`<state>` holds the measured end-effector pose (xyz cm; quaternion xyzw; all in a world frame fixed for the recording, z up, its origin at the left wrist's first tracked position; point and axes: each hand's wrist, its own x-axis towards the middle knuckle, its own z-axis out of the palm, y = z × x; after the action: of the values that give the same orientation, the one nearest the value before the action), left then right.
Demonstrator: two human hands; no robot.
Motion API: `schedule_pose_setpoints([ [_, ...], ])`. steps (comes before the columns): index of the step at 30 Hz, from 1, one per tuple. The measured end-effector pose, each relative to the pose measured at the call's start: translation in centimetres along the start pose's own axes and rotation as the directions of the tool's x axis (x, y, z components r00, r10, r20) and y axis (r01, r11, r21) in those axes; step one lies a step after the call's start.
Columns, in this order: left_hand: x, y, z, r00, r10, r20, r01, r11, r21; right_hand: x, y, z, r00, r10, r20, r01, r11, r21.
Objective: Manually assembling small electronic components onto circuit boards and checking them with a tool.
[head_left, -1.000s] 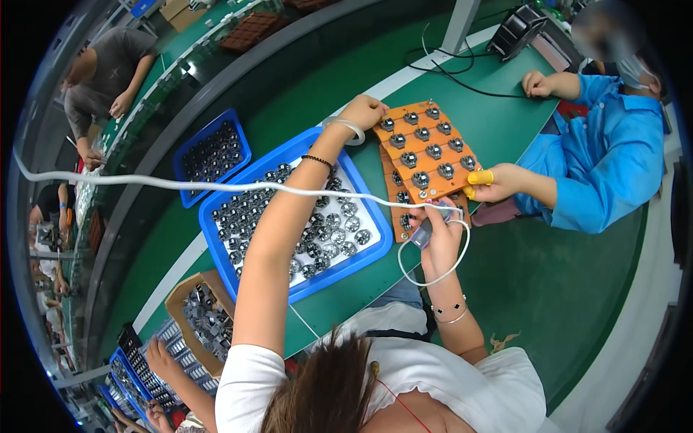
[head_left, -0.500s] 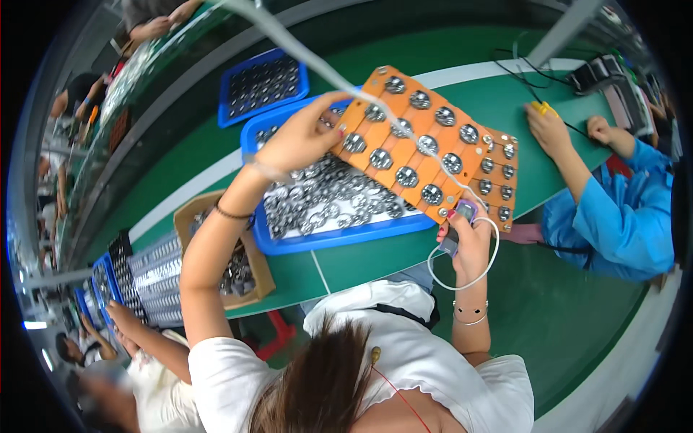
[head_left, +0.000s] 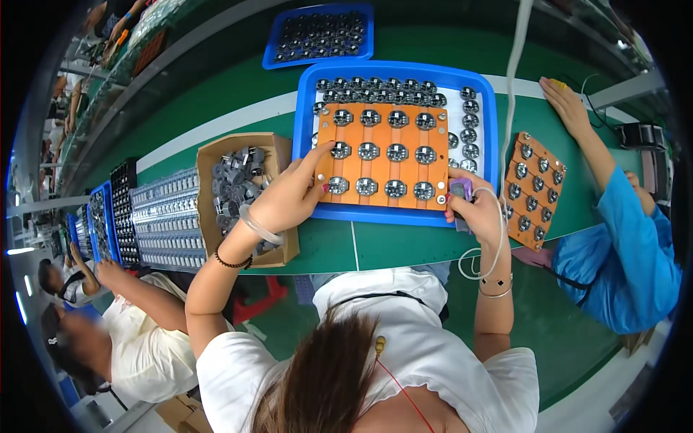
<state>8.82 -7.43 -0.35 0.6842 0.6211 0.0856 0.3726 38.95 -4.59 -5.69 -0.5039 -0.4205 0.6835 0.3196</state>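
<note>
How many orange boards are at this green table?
2: one orange board between the left hand and right hand over the large blue tray, another board right of it. More may be hidden.

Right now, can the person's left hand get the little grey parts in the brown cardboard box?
Probably yes: the brown cardboard box is open near the left hand, but its grip must first leave the orange rectangular board.

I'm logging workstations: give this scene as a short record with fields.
Left hand: on orange board, left edge
Right hand: at its right edge, with a purple device
Board load: three rows of four round parts
Under board: blue tray with similar parts
Left of tray: cardboard box of grey parts
Right of tray: second orange board
</note>
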Motion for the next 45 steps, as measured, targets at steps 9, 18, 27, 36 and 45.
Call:
schedule_pose_setpoints([
  [9,-0.7,1.5,-2.3,0.996,0.004,-0.087,0.027,0.937,0.348,0.6,-0.2,2.3,1.0,0.003,-0.004,-0.004,0.984,-0.178],
  [18,3.7,4.4,2.6,0.733,0.662,-0.153,-0.587,0.73,0.35,-1.5,-1.1,2.3,0.938,-0.303,-0.169,0.321,0.943,0.089],
  [27,5.0,3.6,4.8,0.632,0.76,-0.15,-0.639,0.621,0.455,-1.5,0.7,4.3,0.865,-0.437,-0.246,0.489,0.844,0.22],
  [36,4.5,4.2,5.2,0.702,0.685,-0.195,-0.597,0.715,0.364,0.0,2.2,7.6,0.837,-0.46,-0.296,0.546,0.736,0.4],
  [45,4.5,4.2,5.3,0.701,0.679,-0.216,-0.577,0.719,0.388,-0.2,0.4,6.4,0.848,-0.343,-0.405,0.511,0.733,0.449],
])
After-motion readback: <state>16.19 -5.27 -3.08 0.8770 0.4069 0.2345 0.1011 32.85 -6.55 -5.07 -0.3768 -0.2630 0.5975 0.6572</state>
